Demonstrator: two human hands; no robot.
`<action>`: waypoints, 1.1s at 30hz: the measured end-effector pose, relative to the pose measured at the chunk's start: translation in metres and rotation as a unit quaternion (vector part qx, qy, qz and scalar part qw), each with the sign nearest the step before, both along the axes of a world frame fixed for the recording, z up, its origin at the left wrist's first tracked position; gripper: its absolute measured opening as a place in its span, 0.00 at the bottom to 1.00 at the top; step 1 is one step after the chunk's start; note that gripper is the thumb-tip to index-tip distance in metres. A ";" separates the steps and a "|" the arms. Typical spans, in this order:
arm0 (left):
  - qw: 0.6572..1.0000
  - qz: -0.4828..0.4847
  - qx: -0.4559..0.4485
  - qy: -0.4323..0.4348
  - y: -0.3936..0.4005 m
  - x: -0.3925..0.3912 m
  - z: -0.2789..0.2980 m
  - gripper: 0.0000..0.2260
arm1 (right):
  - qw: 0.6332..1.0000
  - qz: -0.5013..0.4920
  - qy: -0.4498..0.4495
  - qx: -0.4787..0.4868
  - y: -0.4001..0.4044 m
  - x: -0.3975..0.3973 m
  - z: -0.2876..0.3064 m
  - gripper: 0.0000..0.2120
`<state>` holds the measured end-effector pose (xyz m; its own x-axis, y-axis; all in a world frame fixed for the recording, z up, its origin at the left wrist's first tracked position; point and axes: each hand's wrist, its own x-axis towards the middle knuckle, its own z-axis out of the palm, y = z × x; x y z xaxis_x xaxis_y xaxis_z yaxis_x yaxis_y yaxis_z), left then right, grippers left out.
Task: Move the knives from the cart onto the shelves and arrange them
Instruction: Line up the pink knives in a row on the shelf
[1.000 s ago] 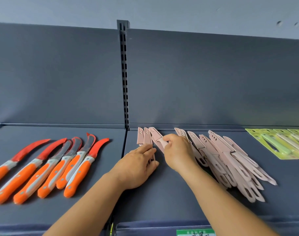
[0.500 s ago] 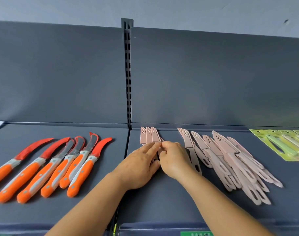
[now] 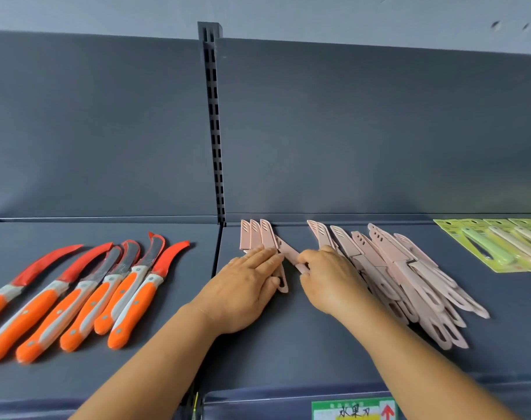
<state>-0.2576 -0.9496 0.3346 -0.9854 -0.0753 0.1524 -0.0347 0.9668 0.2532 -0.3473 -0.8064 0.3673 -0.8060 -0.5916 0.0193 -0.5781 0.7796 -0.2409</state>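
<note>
Knives in pink sheaths [image 3: 388, 268] lay heaped on shelf [image 3: 318, 344], right of the right hand [image 3: 328, 277], whose grip pinched one pink knife [image 3: 288, 251]. Left hand [image 3: 246, 286] pressed flat on the neat row [image 3: 255, 234]. Arranging step; next, I'd judge: square it alongside.

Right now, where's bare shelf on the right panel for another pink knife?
Free: the strip between the pink pile and green packs, and the front edge below the hands. Crowded: between left hand and right hand.
</note>
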 end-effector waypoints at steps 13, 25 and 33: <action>1.000 -0.002 -0.008 -0.002 0.010 0.002 0.009 0.21 | 0.981 -0.069 -0.087 -0.160 -0.019 -0.009 0.012 0.16; 1.000 -0.015 0.002 0.009 0.008 0.000 0.005 0.22 | 0.993 -0.060 -0.086 -0.053 -0.047 -0.017 0.003 0.07; 1.000 -0.016 -0.004 0.010 0.009 0.002 0.009 0.34 | 0.998 0.027 -0.054 -0.029 -0.031 -0.007 -0.006 0.07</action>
<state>-0.2551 -0.9409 0.3432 -0.9842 -0.0424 0.1720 0.0012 0.9693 0.2459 -0.3541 -0.8370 0.3615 -0.7725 -0.6344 -0.0298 -0.5869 0.7310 -0.3481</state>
